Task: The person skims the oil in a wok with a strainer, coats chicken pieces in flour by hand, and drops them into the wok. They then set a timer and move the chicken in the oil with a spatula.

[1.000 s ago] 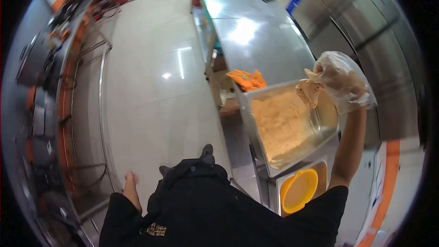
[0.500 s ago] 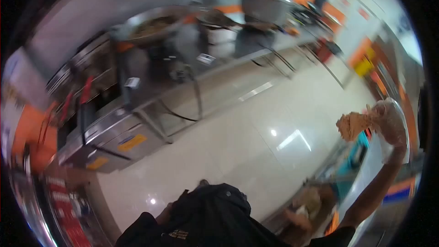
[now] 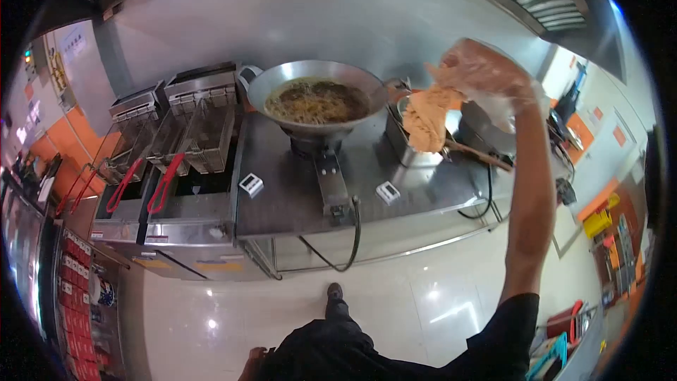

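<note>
My right hand (image 3: pixel 479 74), in a clear plastic glove, is raised at the right and closed on a battered piece of meat (image 3: pixel 427 118). The pale orange piece hangs down from the fingers, in front of a metal container (image 3: pixel 409 152). To the left of it stands a wide metal wok (image 3: pixel 254 95) on a burner, with dark bubbling oil (image 3: pixel 324 102) inside. The meat is apart from the wok. Low beside my body, my left hand (image 3: pixel 257 358) shows only in part, and its fingers cannot be made out.
Fryer baskets with red handles (image 3: pixel 166 183) sit over the fryer (image 3: pixel 190 206) at the left. Two small white timers (image 3: pixel 251 184) lie on the steel counter (image 3: pixel 289 204). A wooden stick-like handle (image 3: pixel 479 155) lies behind my right forearm. A hose hangs below the burner.
My view has turned right to left and up, so the wok and fryer now face me. My right hand has come up over the counter, still holding the battered meat.
</note>
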